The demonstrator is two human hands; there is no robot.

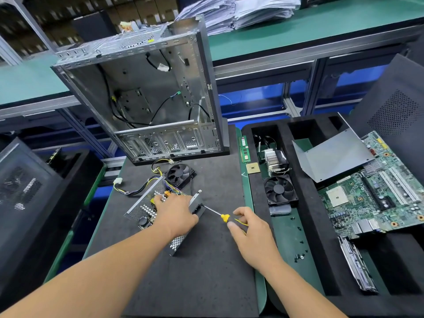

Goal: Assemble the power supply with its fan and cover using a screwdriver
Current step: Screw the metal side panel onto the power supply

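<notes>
The open power supply (146, 206), a perforated metal box with wires and parts showing, lies on the dark mat (206, 260). My left hand (175, 214) rests on top of it, fingers curled over the edge of its inner parts. My right hand (250, 235) grips the yellow-handled screwdriver (223, 217), whose tip touches the supply's right end plate (197, 205). A black fan (180, 173) lies just behind the supply, joined to it by wires. A bent grey metal cover (332, 157) rests on the foam tray to the right.
An empty computer case (146, 97) stands upright behind the mat. The black foam tray (305, 226) on the right carries a second fan (280, 190), a heatsink (274, 160), a motherboard (376, 187) and loose black screws (300, 255). A black side panel (20, 177) leans at left.
</notes>
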